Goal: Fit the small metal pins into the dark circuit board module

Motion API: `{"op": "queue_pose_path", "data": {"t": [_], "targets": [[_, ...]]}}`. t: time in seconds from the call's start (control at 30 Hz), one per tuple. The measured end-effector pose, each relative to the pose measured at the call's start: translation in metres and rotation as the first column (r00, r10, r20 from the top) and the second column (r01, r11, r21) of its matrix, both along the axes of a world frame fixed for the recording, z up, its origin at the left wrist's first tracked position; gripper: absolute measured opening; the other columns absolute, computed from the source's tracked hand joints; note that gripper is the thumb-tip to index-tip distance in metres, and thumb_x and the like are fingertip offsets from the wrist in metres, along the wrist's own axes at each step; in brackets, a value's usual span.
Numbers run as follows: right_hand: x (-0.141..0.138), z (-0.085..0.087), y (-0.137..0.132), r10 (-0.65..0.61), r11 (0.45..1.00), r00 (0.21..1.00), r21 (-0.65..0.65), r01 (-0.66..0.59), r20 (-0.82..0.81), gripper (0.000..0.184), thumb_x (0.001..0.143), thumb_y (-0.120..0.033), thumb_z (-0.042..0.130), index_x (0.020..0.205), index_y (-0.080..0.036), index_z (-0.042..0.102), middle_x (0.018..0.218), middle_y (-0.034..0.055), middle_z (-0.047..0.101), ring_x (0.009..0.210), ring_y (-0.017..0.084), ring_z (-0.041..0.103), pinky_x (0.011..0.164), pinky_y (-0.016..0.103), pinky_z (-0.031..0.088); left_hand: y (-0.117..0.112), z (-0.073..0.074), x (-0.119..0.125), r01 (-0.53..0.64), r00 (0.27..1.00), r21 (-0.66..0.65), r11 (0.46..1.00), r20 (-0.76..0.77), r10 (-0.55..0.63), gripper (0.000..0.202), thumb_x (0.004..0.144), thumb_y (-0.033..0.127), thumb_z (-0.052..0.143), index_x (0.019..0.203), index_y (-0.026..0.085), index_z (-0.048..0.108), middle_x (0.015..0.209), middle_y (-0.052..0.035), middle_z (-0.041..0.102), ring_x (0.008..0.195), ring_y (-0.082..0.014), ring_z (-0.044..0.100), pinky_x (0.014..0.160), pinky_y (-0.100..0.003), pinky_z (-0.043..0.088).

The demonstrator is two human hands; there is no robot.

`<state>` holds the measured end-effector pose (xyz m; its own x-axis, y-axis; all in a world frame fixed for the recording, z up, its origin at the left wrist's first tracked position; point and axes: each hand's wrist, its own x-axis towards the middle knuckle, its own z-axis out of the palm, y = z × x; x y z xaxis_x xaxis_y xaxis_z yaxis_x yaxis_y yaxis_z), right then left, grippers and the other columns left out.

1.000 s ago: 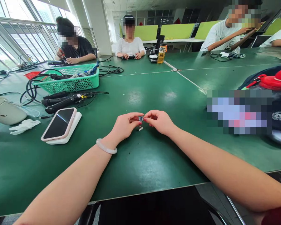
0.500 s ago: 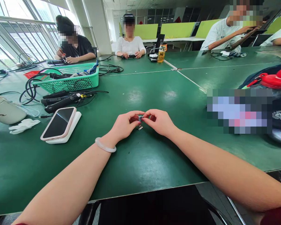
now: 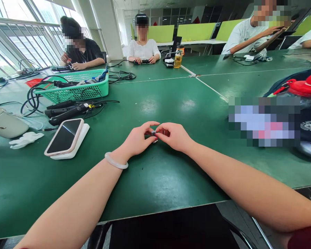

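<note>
head view showed your phone [image 3: 64, 136] lying on a white stand [image 3: 74, 148] at the left of the green table [image 3: 155, 180]. at mid-table your left hand [image 3: 138, 140] and right hand [image 3: 175, 136] met, both pinching a tiny component [image 3: 153, 132] just above the surface. a red-lidded bottle [image 3: 304, 84] stood far right.

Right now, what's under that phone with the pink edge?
The phone lies on a flat white block, which sits on the green table. Whatever is beneath the block, or between it and the phone, is covered.
</note>
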<state>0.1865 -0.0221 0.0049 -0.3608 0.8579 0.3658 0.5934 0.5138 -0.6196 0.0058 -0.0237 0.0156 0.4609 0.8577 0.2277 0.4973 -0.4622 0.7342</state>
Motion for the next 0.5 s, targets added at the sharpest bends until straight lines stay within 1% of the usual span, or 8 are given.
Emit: {"op": "queue_pose_path", "data": {"t": [0.1,0.2,0.27,0.4,0.5], "targets": [[0.000,-0.002,0.002,-0.003,1.000,1.000,-0.022,0.003,0.019,0.011,0.082,-0.025,0.058,0.083,-0.020,0.067,0.066,-0.0022,0.059,0.056,0.009,0.047,0.058,0.022,0.035,0.001,0.000,-0.002,-0.048,0.998,0.004,0.999,-0.033,0.048,0.040,0.076,0.025,0.059,0.116,0.025,0.055,0.079,0.0017,0.064,0.078,-0.0144,0.061,0.081,-0.030,0.046],[0.002,-0.005,0.004,0.024,0.999,0.991,-0.037,-0.020,0.129,0.009,0.081,-0.026,0.061,0.082,-0.020,0.067,0.065,-0.0022,0.057,0.061,0.010,0.048,0.060,0.023,0.035,0.005,-0.002,-0.004,-0.120,0.992,0.039,0.992,-0.042,0.122,0.037,0.077,0.025,0.057,0.114,0.025,0.058,0.076,0.0017,0.060,0.073,-0.0136,0.058,0.075,-0.029,0.046],[0.003,-0.007,0.004,0.061,0.998,0.976,-0.045,-0.053,0.210,0.008,0.079,-0.027,0.064,0.082,-0.021,0.068,0.069,-0.0014,0.056,0.064,0.011,0.050,0.062,0.023,0.036,0.009,-0.003,-0.006,-0.145,0.989,0.058,0.988,-0.024,0.147,0.033,0.079,0.023,0.053,0.111,0.024,0.060,0.077,0.0009,0.060,0.071,-0.0131,0.056,0.072,-0.028,0.046],[0.002,-0.008,0.003,0.087,0.995,0.955,-0.068,-0.070,0.282,0.007,0.080,-0.027,0.063,0.081,-0.021,0.067,0.077,0.0003,0.057,0.069,0.011,0.051,0.062,0.023,0.036,0.011,-0.003,-0.007,-0.132,0.991,0.078,0.988,-0.011,0.133,0.026,0.081,0.022,0.047,0.100,0.023,0.065,0.087,-0.0007,0.065,0.074,-0.0134,0.056,0.072,-0.027,0.046],[0.001,-0.008,0.003,0.083,0.996,0.952,-0.060,-0.069,0.296,0.007,0.081,-0.026,0.062,0.078,-0.020,0.066,0.078,0.0006,0.057,0.069,0.012,0.051,0.063,0.023,0.036,0.009,0.001,-0.005,-0.125,0.989,0.112,0.986,-0.064,0.133,0.024,0.081,0.022,0.048,0.094,0.022,0.067,0.086,-0.0007,0.066,0.075,-0.0144,0.057,0.074,-0.028,0.046]]}}
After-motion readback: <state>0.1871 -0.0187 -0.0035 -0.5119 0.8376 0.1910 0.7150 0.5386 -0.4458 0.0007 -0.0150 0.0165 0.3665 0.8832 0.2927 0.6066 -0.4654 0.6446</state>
